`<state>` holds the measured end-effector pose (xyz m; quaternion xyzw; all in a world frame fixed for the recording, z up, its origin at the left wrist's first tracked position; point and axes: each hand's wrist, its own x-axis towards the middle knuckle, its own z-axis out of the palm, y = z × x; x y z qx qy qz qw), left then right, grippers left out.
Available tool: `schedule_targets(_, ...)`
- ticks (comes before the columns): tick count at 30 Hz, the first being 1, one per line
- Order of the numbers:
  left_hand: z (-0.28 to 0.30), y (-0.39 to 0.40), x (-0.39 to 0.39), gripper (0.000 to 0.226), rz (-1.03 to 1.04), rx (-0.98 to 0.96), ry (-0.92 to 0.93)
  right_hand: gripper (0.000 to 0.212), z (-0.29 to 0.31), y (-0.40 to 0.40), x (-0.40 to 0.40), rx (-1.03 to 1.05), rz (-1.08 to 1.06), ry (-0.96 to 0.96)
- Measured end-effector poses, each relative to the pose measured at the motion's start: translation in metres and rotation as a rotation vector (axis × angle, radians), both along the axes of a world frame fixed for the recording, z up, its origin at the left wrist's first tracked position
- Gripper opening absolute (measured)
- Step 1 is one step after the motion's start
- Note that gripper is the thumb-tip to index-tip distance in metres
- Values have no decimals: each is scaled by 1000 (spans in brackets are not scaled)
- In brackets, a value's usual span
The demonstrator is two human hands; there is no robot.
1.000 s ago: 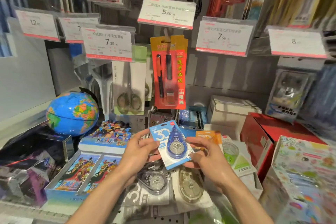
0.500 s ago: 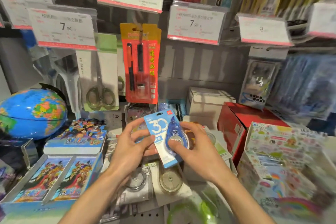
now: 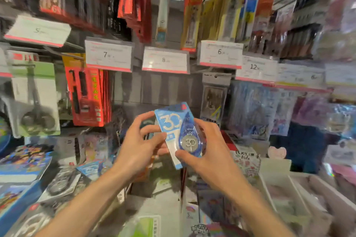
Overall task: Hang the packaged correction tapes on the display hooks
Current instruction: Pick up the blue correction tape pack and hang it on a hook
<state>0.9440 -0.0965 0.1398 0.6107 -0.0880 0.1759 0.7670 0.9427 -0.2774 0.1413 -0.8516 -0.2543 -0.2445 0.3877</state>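
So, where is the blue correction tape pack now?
The correction tape pack is mid-frame in the head view, held between the left hand and right hand, below the price tag marked 8.

Correction tape pack point(image 3: 176, 132) now higher, toward price tags point(image 3: 165, 60).

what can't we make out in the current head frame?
- Display hook for the blue correction tape pack: none discernible, head view, motion blur.
- Pack's hang hole: too small and blurred.
- Price tag small print: blurred; only the "8" reads.
- Left hand fingertips behind the pack: hidden by the card.
- Right hand palm side: turned away.
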Motion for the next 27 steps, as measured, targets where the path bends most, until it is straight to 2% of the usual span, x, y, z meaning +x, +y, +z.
schedule_targets(8, 34, -66, -3, 50, 14, 174, -112, 73, 9, -66, -1, 119, -12, -134)
schedule_targets(11, 49, -57, -9, 48, 149, 342, -210, 78, 15, -75, -3, 129, -28, -213)
schedule_targets(13, 62, -44, -16, 41, 331, 527, -329, 77, 21, -77, -3, 147, -23, -249)
schedule_targets(16, 86, -25, -31, 27, 674, 856, -655, 77, 30, -78, -2, 159, -31, -288)
schedule_targets(19, 115, -15, -34, 26, 817, 1109, -914, 77, 35, -76, -2, 171, -43, -307)
schedule_targets(23, 145, -8, -9, 35, 822, 1399, -1008, 79, 39, -74, -4, 181, -56, -307)
schedule_targets(27, 155, -6, 8, 27, 697, 1422, -1015, 80, 40, -73, -6, 186, -69, -319)
